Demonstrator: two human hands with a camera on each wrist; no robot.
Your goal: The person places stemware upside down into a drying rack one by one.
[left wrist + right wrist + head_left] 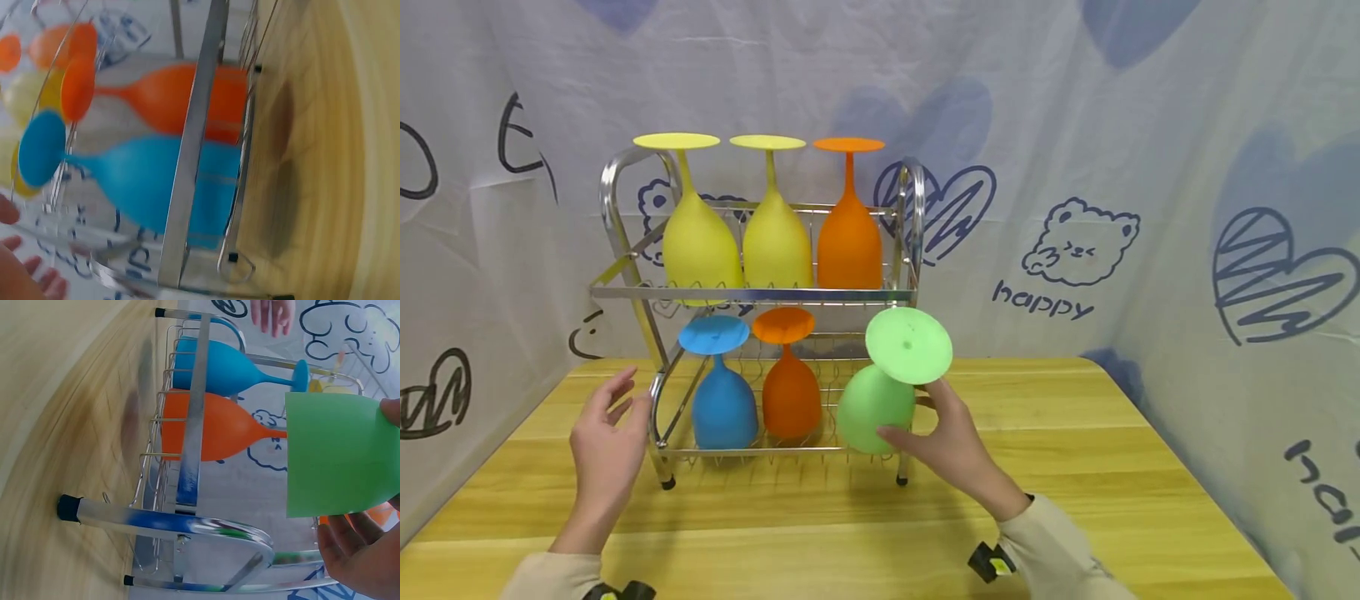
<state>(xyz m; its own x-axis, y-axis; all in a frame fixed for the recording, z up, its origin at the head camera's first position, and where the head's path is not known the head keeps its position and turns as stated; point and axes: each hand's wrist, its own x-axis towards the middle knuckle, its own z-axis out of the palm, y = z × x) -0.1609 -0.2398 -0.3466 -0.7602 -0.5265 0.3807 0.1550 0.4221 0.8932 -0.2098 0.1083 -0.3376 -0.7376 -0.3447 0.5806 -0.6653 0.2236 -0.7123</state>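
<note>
My right hand (pixel 953 446) grips a green wine glass (pixel 874 410) by its bowl, thumb in front and fingers round the far side. The glass is upside down, its round foot tipped toward me, and overlaps the right end of the lower shelf. In the right wrist view its rim is turned toward the rack, short of the shelf wires. Beside the rack's left post, my left hand (pixel 610 442) holds nothing, fingers loosely bent. An inverted blue wine glass (pixel 724 408) and a smaller-looking orange one (pixel 791 396) stand on the lower shelf.
The two-tier metal rack (pixel 760 293) stands on a wooden table (pixel 1037 467). Two yellow wine glasses (pixel 702 246) and an orange wine glass (pixel 850 246) stand inverted on its upper shelf. A printed white cloth (pixel 1067 108) hangs behind and along both sides.
</note>
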